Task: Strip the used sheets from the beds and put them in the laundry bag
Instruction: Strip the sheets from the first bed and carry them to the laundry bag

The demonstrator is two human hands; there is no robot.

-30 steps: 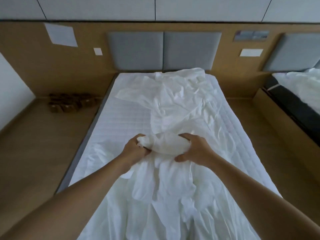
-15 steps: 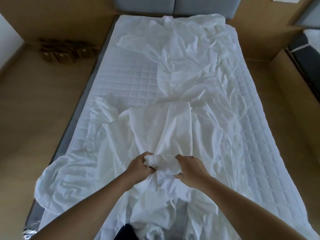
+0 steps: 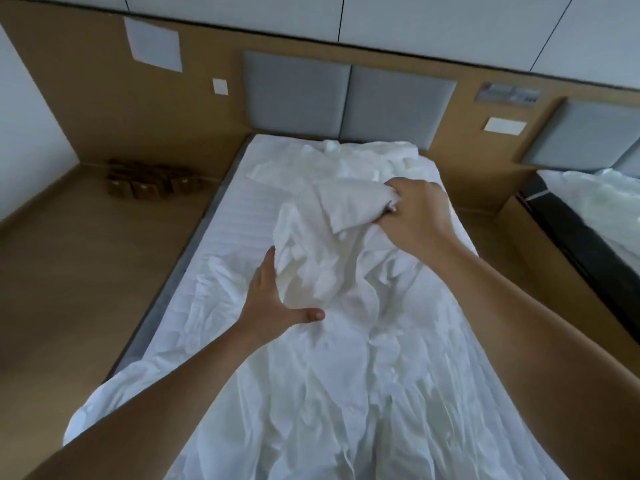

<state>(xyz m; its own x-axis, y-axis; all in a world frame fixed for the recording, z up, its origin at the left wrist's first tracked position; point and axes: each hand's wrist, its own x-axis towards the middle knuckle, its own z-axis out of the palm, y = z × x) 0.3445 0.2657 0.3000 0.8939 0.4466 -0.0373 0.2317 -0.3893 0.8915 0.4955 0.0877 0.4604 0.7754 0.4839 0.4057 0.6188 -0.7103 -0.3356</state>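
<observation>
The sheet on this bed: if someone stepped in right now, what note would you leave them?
Right hand: fingers shut on a raised bunch of the sheet.
Left hand: open, palm against the bunch's side.
Sheet: loose and crumpled on the mattress, one corner hanging off the near left edge.
Done: sheet pulled free.
Left: gather it all, bag it; no laundry bag in view. The second bed has white bedding on it.

two grey headboard pads [image 3: 348, 102] on a wood wall panel [image 3: 104, 109], brown objects [image 3: 149, 181] on the floor [image 3: 69, 289].
</observation>
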